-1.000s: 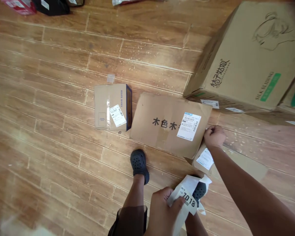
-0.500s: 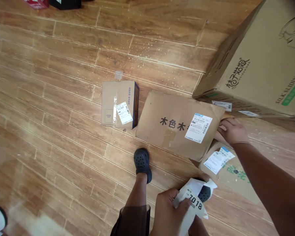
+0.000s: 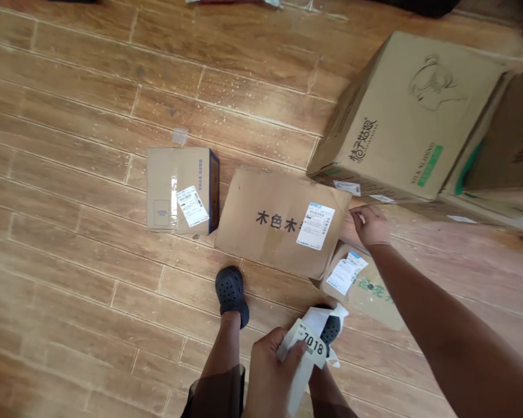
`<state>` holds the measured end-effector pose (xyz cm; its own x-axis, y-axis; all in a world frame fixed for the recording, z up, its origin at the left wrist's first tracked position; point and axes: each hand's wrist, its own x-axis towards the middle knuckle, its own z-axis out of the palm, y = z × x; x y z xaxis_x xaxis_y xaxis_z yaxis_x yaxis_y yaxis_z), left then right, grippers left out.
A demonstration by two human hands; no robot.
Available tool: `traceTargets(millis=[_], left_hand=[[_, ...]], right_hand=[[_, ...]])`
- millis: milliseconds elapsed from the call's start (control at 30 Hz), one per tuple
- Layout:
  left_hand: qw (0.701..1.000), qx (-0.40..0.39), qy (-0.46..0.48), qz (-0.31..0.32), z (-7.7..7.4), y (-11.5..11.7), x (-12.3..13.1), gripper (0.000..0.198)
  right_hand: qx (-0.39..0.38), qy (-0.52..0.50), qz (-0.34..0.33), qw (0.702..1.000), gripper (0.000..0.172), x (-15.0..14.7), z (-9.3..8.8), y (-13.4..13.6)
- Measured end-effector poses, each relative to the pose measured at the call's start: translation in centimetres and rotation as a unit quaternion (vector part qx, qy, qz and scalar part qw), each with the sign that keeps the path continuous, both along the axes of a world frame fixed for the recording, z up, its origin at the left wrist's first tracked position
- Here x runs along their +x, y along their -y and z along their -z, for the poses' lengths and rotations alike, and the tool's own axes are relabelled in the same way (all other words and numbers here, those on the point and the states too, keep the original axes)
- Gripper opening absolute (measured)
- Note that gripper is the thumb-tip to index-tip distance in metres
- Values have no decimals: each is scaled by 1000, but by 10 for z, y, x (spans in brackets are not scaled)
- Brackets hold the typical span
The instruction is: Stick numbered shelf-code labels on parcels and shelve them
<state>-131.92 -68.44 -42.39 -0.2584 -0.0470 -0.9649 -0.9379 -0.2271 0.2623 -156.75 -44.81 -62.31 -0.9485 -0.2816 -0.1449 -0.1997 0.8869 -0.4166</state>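
My left hand [image 3: 272, 363] is closed on a white label strip [image 3: 308, 342], its label printed with 7018 and its loose end crumpled. At the right end of a flat cardboard box [image 3: 261, 249] with dark characters and a white shipping label [image 3: 316, 226], my right hand [image 3: 372, 225] has its thumb and forefinger pinched together. Those fingertips are right by the box's edge; whether they grip anything is too small to tell. Below that edge, a lower carton [image 3: 383, 302] with green print and labels lies partly under the flat box.
A small carton [image 3: 161, 186] with a shipping label stands left of the flat box. Large cartons [image 3: 387, 128] fill the right side. My feet in dark clogs [image 3: 230, 290] are on the wood-look tile floor [image 3: 82, 191]. Dark and red items lie along the top edge.
The view has shifted, so the boxes appear further left and more of the large cartons shows. My right fingertips have come slightly away from the flat box's edge. My left hand keeps the label strip.
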Motion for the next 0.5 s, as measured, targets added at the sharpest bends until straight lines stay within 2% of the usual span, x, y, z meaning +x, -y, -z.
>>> traceTargets(millis=[167, 200, 233, 300, 367, 433, 500], left_hand=[[1000, 16, -9, -2, -1, -6, 2, 27], [1000, 16, -5, -5, -1, -6, 1, 27], [1000, 14, -1, -7, -3, -6, 0, 27], [1000, 13, 5, -7, -5, -5, -3, 27], [1000, 15, 6, -2, -6, -5, -5, 27], [1000, 13, 2, 5, -5, -5, -6, 27], [1000, 9, 1, 9, -4, -7, -5, 27]], right_hand=[[37, -87, 85, 992, 9, 3, 0, -28], [37, -89, 79, 992, 9, 4, -2, -35], [31, -74, 48, 996, 9, 5, -5, -42], [6, -8, -64, 998, 11, 7, -11, -49], [-20, 55, -160, 985, 13, 5, -14, -46], [-32, 83, -186, 978, 13, 2, -12, -35], [-46, 92, -158, 982, 10, -2, -5, -21]])
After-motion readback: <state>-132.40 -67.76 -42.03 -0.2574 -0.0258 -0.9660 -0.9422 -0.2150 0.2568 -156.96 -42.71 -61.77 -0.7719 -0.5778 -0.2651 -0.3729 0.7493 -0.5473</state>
